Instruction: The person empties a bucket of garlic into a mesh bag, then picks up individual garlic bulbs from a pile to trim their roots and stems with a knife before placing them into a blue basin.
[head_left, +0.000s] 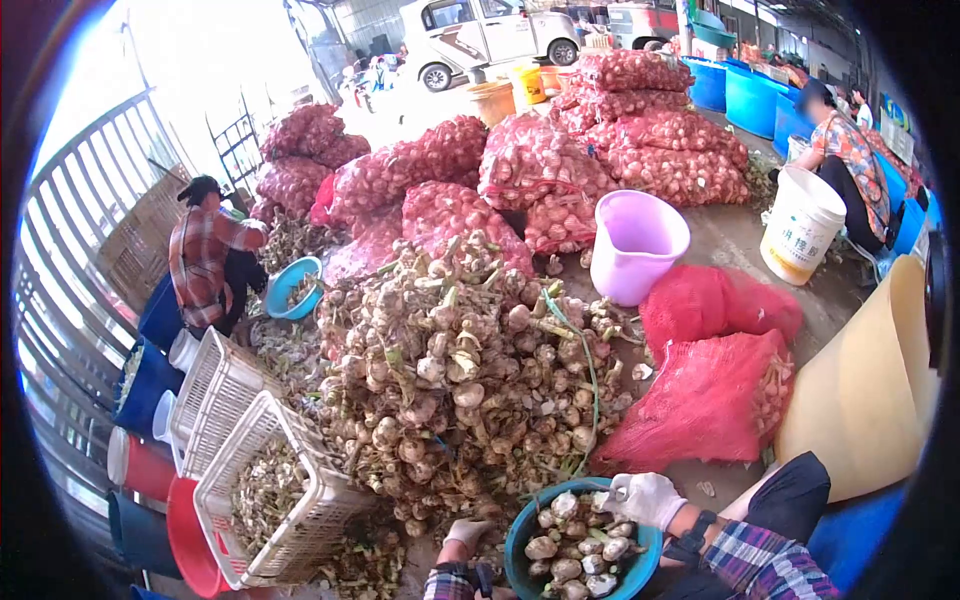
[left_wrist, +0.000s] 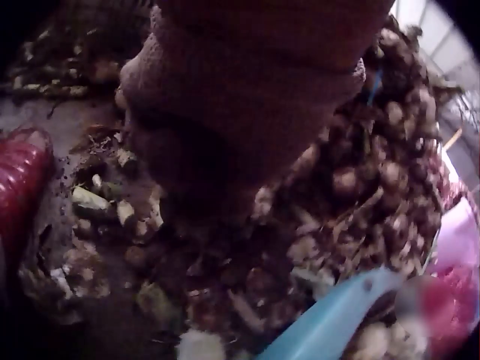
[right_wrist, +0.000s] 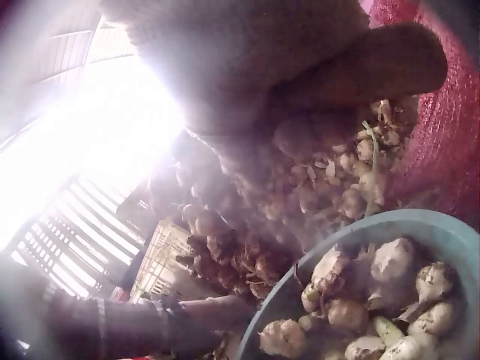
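Just above the right rim of a teal basin (head_left: 654, 545) is my right hand (head_left: 645, 500), in a pale glove. Its thumb sticks out sideways in the right wrist view, and I cannot tell whether the bent fingers hold anything. Inside the basin lie several trimmed garlic bulbs (head_left: 566, 568). My gloved left hand (head_left: 468, 533) reaches down at the foot of a big heap of garlic (head_left: 440, 370) with stems on. Its fingertips are hidden in shadow in the left wrist view, with garlic and cut stems (left_wrist: 90, 199) around them.
White plastic crates (head_left: 275, 490) with scraps stand left of the heap. Red mesh sacks (head_left: 700, 400), a purple bucket (head_left: 637, 245) and a yellowish curved sheet (head_left: 865, 385) are to the right. Filled garlic sacks (head_left: 545, 170) are stacked behind. One person (head_left: 210, 255) sits left, another (head_left: 850, 165) right.
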